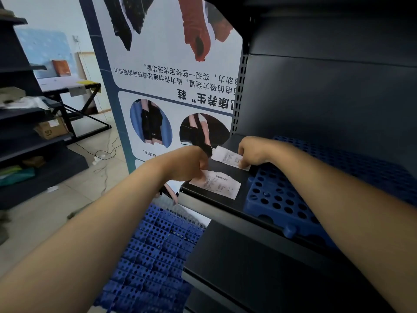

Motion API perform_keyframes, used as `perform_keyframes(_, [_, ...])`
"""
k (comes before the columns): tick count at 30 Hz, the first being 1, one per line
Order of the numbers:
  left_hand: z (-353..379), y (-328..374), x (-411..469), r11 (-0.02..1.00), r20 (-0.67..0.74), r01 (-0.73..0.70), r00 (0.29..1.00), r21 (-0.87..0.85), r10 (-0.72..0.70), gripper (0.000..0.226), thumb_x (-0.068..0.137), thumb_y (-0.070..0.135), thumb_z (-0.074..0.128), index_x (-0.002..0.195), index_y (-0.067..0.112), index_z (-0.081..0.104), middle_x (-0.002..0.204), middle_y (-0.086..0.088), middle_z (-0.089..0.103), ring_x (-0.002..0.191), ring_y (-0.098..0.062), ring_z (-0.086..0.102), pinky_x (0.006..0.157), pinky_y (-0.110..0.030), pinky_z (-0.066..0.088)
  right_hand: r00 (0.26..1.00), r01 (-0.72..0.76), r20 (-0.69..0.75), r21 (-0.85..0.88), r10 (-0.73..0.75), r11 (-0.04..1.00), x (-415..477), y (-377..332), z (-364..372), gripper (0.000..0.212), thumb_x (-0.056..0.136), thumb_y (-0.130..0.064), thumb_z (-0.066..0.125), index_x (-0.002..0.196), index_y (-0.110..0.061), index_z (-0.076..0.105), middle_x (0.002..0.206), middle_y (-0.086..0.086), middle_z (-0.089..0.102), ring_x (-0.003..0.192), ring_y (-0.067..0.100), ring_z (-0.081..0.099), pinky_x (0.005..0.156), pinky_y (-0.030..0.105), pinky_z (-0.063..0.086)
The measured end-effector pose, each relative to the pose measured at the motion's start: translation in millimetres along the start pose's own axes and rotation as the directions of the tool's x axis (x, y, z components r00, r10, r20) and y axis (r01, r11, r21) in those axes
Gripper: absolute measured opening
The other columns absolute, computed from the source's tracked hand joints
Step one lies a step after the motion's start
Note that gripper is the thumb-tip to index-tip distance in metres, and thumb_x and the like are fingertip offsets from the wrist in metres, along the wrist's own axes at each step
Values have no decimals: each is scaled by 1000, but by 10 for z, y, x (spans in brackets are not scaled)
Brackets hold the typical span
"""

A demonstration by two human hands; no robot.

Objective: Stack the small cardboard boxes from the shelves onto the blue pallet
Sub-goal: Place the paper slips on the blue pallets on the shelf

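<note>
Head view: both hands reach onto a dark shelf (225, 199), and each one is on a torn slip of paper. The left hand (187, 164) has its grip pinched on the corner of the near slip (215, 184), which lies flat at the shelf's front edge. The right hand (252, 152) has its grip closed on the end of the far slip (228, 157), fingers curled down so the tips are mostly hidden.

A blue pallet (277, 199) sits on the same shelf just right of the slips, with the right forearm across it. A second perforated blue panel (153, 249) lies lower, near the floor beside the shelf unit. No small boxes show on this shelf; the only carton (51, 129) in view sits on the rack far left, well apart from both hands. A large upside-down poster (171, 86) stands behind the shelf.

Risks, as I judge them: the slips are thin and already ragged, so a hard pull could tear them further. The near slip lies at the shelf lip and could slide off onto the panel below. With both hands busy on paper, stacking has not begun here, and a loose slip left on the pallet could end up trapped under a box.
</note>
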State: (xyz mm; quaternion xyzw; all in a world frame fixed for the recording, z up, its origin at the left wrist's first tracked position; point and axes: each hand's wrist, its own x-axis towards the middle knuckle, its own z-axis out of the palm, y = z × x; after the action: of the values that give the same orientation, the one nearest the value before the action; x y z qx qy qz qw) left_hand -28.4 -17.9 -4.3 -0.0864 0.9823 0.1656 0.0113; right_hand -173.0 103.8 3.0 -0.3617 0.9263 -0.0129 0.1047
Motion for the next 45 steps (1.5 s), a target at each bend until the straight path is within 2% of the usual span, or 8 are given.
perform_keyframes(5, [-148, -11, -45, 996, -117, -53, 992, -71, 45, 15, 88, 13, 61, 99, 7, 68, 82, 1, 62, 69, -11, 54, 55, -8, 39, 989, 41, -149, 208, -9, 977, -53, -16, -11, 8, 87, -11, 65, 94, -7, 63, 93, 5, 59, 70, 13, 51, 52, 23, 35])
perform_keyframes(8, [-273, 35, -75, 975, -146, -81, 988, -206, 51, 8, 85, 14, 65, 91, 10, 68, 67, 4, 57, 56, -5, 48, 45, -4, 37, 953, 64, -300, 359, 50, 931, -161, 20, -114, 13, 83, -7, 69, 90, -12, 59, 94, 2, 56, 77, 14, 51, 55, 23, 36])
perform_keyframes(12, [-315, 244, -64, 941, -122, -177, 982, -289, 147, 6, 86, 14, 65, 89, 12, 70, 76, -9, 66, 60, -10, 53, 56, -16, 45, 903, 33, -399, 437, 161, 899, -404, 191, -227, 23, 79, -4, 72, 97, -11, 58, 99, 4, 58, 86, 18, 55, 69, 27, 42])
perform_keyframes(15, [-284, 453, -55, 912, -98, -252, 968, -325, 233, 5, 88, 13, 62, 87, 14, 67, 67, -1, 61, 46, 5, 50, 48, -7, 41, 851, -19, -453, 479, 265, 878, -693, 374, -273, 18, 85, -8, 65, 101, -9, 57, 99, 4, 60, 86, 19, 56, 70, 28, 43])
perform_keyframes(17, [-236, 594, -43, 899, -72, -300, 954, -320, 293, 8, 88, 15, 62, 88, 10, 68, 68, -1, 62, 51, 0, 52, 49, -7, 40, 813, -55, -475, 514, 337, 856, -931, 501, -283, 15, 91, -7, 55, 106, -6, 60, 104, 7, 62, 89, 20, 57, 74, 31, 46])
perform_keyframes(21, [-129, 870, -28, 857, -17, -382, 916, -346, 402, 7, 87, 15, 64, 88, 10, 68, 67, 3, 61, 57, -5, 53, 53, -9, 43, 760, -115, -473, 578, 446, 808, -1432, 694, -297, 35, 95, 2, 36, 106, -15, 64, 99, 2, 63, 78, 12, 55, 60, 18, 41])
perform_keyframes(28, [64, 1297, 20, 841, -16, -435, 891, -322, 454, 8, 83, 15, 69, 77, 17, 64, 65, 6, 59, 56, -4, 51, 57, -17, 42, 664, -162, -489, 644, 565, 747, -2048, 938, -205, 28, 95, 2, 42, 109, -11, 63, 102, 2, 59, 89, 14, 54, 73, 22, 43])
perform_keyframes(45, [290, 1655, 34, 947, 12, -289, 956, -137, 294, 12, 79, 13, 72, 90, 13, 67, 79, 8, 58, 77, -11, 54, 76, -26, 40, 730, -24, -478, 696, 488, 718, -2490, 1497, -125, 15, 91, -3, 57, 85, -17, 56, 81, -2, 61, 65, 5, 54, 55, 16, 40])
